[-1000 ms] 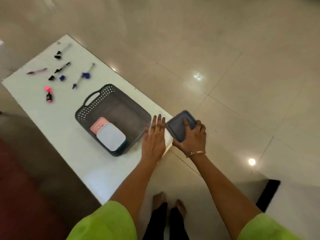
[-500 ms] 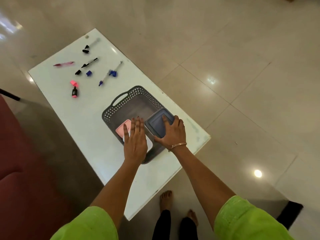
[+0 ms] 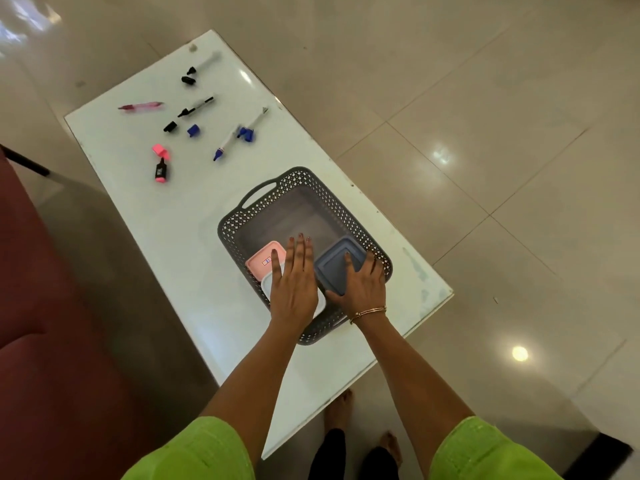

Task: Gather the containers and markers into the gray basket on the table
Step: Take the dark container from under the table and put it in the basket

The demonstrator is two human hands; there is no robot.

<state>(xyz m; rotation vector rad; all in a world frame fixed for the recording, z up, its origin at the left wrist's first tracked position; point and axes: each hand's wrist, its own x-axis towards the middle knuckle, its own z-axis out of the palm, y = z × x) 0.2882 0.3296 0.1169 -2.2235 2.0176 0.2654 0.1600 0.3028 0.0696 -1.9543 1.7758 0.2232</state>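
A glossy tiled floor [image 3: 485, 98] spreads round a low white table [image 3: 145, 216], with a dark red sofa [image 3: 52, 341] along its left side. Near the table's close end sits the gray basket [image 3: 332, 199], its handle cut-out facing the far end. Three containers are inside, crowded toward the near wall: a pink-lidded one [image 3: 265, 259] at the left, a white-lidded one [image 3: 268, 284] just in front of it and partly overlapping it, and a blue-gray one [image 3: 334, 268] at the right, tipped so its far edge rides higher against the basket's wall.

The left hand [image 3: 294, 285] lies flat, palm down, over the white lid, its fingers [image 3: 299, 252] straight and spread, gripping nothing; whether the palm actually presses the lid I cannot tell. The right hand [image 3: 362, 284] rests on the blue-gray container with fingers splayed, the thumb along its near edge and one finger on top of the lid, a loose hold rather than a closed fist. A thin bangle [image 3: 369, 311] circles that wrist, and green sleeves [image 3: 194, 452] show at the bottom.

The markers lie scattered at the table's far end, well apart from the basket: a pink pen [image 3: 142, 106], a black marker [image 3: 195, 106], a white marker with a black tip [image 3: 204, 64], a blue marker [image 3: 239, 136], and a pink highlighter [image 3: 161, 171] with its pink cap [image 3: 161, 150] just beside it. Loose black and blue caps [image 3: 194, 130] sit among them.
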